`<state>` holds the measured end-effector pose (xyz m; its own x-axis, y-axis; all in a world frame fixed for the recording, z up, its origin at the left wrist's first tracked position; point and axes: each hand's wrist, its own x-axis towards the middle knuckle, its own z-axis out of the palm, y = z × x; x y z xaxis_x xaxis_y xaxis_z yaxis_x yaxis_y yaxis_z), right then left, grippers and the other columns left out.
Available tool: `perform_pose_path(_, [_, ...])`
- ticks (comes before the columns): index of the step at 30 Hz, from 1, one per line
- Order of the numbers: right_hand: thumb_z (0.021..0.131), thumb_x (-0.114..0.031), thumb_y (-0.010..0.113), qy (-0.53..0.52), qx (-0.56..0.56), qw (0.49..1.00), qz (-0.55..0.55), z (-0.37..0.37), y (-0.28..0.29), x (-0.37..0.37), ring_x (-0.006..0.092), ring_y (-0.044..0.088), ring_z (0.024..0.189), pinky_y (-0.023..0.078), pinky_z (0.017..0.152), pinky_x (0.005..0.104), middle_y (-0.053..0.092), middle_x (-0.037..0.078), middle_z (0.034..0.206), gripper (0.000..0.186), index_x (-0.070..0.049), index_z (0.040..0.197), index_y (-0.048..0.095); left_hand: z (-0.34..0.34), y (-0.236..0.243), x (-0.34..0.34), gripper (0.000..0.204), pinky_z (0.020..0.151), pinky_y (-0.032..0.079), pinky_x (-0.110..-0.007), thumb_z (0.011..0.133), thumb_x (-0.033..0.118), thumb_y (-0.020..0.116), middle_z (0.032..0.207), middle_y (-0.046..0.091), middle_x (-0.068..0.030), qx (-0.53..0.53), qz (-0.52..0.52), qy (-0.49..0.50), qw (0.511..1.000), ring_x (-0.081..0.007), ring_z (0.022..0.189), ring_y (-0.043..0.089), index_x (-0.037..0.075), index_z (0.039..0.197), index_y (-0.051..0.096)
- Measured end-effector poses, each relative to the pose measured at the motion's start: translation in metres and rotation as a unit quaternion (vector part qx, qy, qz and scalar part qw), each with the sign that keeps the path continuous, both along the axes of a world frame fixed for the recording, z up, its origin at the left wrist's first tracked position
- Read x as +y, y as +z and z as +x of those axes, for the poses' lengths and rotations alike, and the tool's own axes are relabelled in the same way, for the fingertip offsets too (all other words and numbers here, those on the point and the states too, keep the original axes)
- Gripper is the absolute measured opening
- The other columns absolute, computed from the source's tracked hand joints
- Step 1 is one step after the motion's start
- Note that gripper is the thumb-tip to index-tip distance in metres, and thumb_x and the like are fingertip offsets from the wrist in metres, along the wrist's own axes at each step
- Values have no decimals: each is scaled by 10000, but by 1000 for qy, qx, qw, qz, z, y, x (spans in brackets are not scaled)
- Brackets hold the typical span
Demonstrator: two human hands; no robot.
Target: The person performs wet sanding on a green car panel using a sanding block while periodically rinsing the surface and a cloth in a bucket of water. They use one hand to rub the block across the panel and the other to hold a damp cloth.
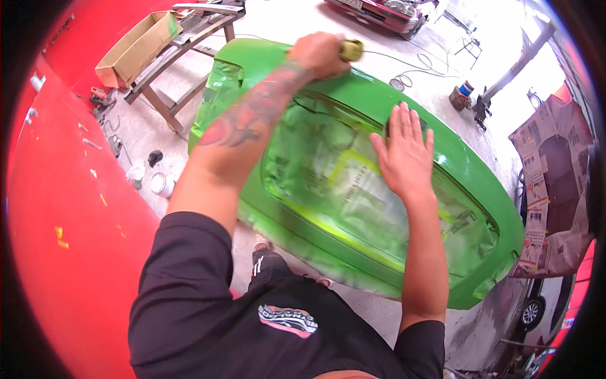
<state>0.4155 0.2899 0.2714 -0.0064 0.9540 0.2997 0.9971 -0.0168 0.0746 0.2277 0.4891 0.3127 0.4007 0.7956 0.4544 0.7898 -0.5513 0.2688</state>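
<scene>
Shirt [344, 328] foremost, left hand [317, 54] clasps yellowish object [352, 50], right hand [406, 150] flat.

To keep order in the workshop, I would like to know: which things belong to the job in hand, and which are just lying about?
Likely part of the job:
- green car panel
- masking sheet on it
- yellow object in left hand
- dark pad under right hand

Apparently lying about:
- cardboard box
- white tub on floor

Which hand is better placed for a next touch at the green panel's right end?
Probably the right hand: palm down, nearer that end of the green panel; the left hand, farther off, grips a yellowish object.
</scene>
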Motion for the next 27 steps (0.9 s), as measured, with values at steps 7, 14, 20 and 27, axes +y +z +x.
perform_pose_path(7, [1017,-478,437,44,-1,999,1,-115,-3,45,257,269,1514,162,1218,567,299,88,1638,686,-79,1562,317,-231,-33,74,433,830,560,-402,807,387,728,999,746,-141,-190,-1,102,976,-265,892,724,133,1157,717])
perform_pose_path(14, [1020,-456,430,-219,33,974,-41,-49,15,15,265,268,1516,145,1225,552,259,94,1654,680,-103,1581,281,-430,-133,13,324,727,524,-291,848,249,760,910,743,-50,-312,-149,205,916,-113,799,663,45,1099,748])
perform_pose_path(20, [1011,-438,451,40,-35,998,-37,-175,-1,79,280,311,1494,200,1202,586,314,119,1624,628,-82,1522,365,-400,-155,-69,268,695,518,-279,847,163,746,882,735,-19,-315,-278,178,890,-87,757,636,44,1087,747])
perform_pose_path(27, [1005,-431,472,-50,-9,999,-17,-159,9,88,282,319,1492,213,1200,586,333,101,1620,647,-72,1531,366,-403,-167,-107,413,796,554,-319,772,119,769,936,744,-103,-275,-306,117,904,-139,848,693,-2,1160,696])
